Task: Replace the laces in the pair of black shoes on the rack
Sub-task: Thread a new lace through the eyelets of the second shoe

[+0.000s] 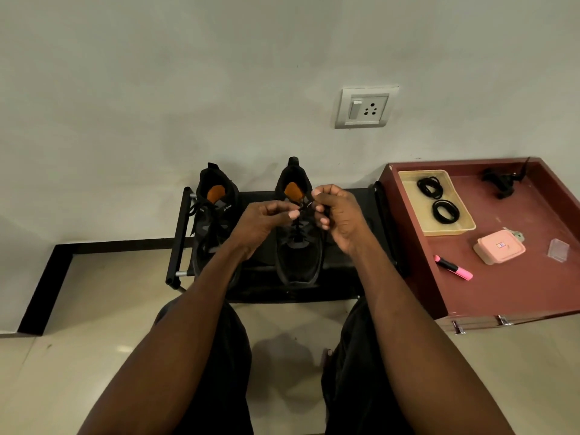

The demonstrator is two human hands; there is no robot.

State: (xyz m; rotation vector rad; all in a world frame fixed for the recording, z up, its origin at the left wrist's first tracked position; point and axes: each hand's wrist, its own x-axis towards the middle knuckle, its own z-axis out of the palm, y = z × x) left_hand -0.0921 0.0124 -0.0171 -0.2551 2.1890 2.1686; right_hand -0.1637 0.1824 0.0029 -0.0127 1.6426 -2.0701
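Two black shoes with orange insoles stand on a low black rack (180,233) against the wall. The left shoe (213,215) has loose black laces trailing down its side. Over the tongue of the right shoe (298,255) both hands work at a black lace (296,229). My left hand (263,221) pinches the lace between thumb and fingers. My right hand (339,211) has its fingers curled round the other end of the lace near the shoe's collar. The top eyelets are hidden behind my fingers.
A maroon tabletop (502,284) stands at the right. On it sit a cream tray (464,227) with two coiled black laces, a pink box (499,246), a pink marker (453,267), a small clear case and a black object. A wall socket (365,108) is above.
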